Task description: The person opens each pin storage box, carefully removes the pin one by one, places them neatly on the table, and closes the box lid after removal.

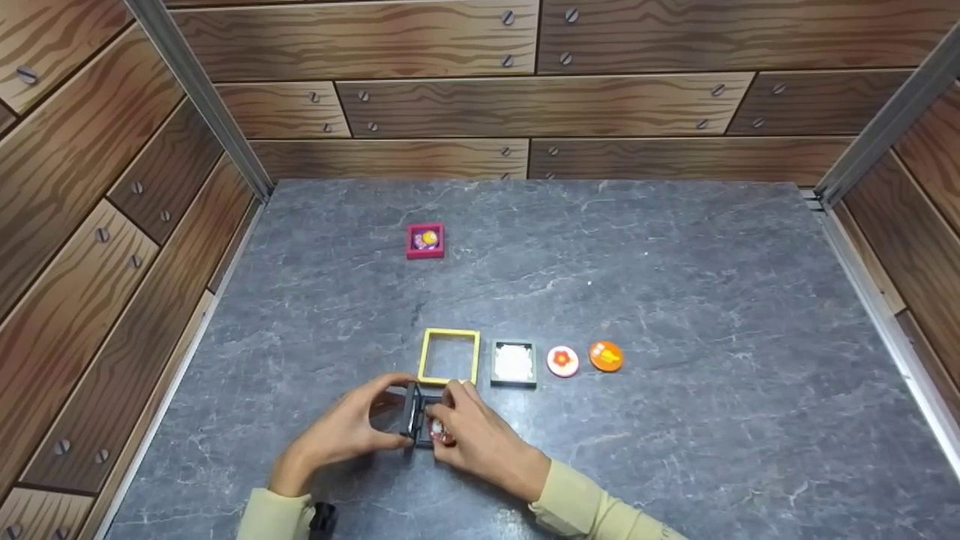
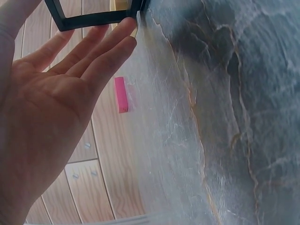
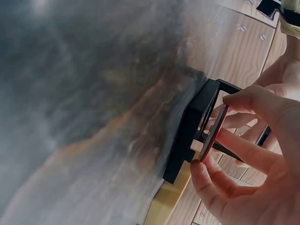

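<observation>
Head view, lower centre: the hinged black case (image 1: 410, 411) stands open between your hands, with the red-edged disc (image 3: 213, 133) beside it. Your right hand (image 1: 481, 436) pinches that disc by its edge; your left hand (image 1: 341, 427), thumb and fingers spread wide, grips the case's raised half. The disc looks tilted in the right wrist view, so a loose pinch could drop it askew, and a slipping left thumb might let the raised half fall. A careless knuckle could nudge the yellow frame (image 1: 450, 331) just above; right of that lie the green box (image 1: 514, 385), flower disc (image 1: 562, 361) and orange disc (image 1: 607, 356).
</observation>
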Tool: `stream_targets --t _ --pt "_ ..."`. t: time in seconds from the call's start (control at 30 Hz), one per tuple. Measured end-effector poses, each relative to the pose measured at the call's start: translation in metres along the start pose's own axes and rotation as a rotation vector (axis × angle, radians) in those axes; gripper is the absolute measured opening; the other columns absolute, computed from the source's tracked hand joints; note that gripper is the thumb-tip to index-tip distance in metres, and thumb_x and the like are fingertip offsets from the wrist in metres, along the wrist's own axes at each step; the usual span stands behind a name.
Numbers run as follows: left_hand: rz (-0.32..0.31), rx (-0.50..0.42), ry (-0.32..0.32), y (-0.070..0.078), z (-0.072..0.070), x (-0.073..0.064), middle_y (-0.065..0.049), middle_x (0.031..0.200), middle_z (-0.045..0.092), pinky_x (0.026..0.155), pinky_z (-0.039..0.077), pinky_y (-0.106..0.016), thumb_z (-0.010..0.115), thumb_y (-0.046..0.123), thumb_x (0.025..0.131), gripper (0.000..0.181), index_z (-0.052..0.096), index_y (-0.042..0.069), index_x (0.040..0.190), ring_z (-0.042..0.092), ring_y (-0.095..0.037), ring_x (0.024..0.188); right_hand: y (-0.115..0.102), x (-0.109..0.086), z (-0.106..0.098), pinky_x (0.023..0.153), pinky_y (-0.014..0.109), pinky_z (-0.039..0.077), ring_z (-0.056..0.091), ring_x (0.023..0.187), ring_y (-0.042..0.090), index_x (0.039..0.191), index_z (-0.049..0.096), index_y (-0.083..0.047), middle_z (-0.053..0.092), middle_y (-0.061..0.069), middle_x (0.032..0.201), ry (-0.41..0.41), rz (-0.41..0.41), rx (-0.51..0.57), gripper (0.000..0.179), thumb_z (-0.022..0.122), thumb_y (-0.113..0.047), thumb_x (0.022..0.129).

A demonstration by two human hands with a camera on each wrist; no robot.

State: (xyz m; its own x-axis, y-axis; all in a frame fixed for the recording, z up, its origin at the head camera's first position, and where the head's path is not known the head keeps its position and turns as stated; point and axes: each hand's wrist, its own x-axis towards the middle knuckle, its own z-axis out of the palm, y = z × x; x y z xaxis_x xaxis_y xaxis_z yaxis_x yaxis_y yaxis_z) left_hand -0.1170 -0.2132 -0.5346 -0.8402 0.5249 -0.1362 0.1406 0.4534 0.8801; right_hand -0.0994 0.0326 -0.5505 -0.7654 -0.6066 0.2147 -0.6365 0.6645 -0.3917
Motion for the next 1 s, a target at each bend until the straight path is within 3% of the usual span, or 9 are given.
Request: stream_targets --t 0.43,0.63,1.0 --pt "-0.004 -0.009 0.006 -0.001 0.001 -0.001 -0.014 0.144 0.066 0.124 0.039 -0.066 0.091 0.018 0.079 0.088 0.049 0.013 0.155 0.067 -0.034 0.130 0.011 -0.015 -0.010 0.085 0.020 0.058 0.050 0.098 0.012 0.108 0.077 -0.011 0.056 0.002 0.105 0.062 -0.003 0.048 0.029 0.081 -0.015 0.079" --pt "-0.003 -0.013 0.005 -0.002 0.001 -0.002 -0.014 0.144 0.065 0.124 0.038 -0.067 0.092 0.016 0.078 0.088 0.049 0.011 0.154 0.067 -0.034 0.129 0.016 -0.026 -0.015 0.084 0.020 0.060 0.049 0.099 0.011 0.108 0.076 -0.012 0.056 0.001 0.107 0.029 0.064 0.090 0.027 0.080 -0.014 0.081" --pt "-0.010 0.007 0.007 0.000 0.000 -0.001 -0.014 0.144 0.065 0.121 0.046 -0.059 0.092 0.018 0.078 0.087 0.049 0.010 0.154 0.067 -0.031 0.130 0.020 -0.042 -0.020 0.082 0.022 0.059 0.051 0.097 0.012 0.106 0.075 -0.012 0.056 0.001 0.104 0.072 0.061 0.103 0.029 0.082 -0.011 0.077"
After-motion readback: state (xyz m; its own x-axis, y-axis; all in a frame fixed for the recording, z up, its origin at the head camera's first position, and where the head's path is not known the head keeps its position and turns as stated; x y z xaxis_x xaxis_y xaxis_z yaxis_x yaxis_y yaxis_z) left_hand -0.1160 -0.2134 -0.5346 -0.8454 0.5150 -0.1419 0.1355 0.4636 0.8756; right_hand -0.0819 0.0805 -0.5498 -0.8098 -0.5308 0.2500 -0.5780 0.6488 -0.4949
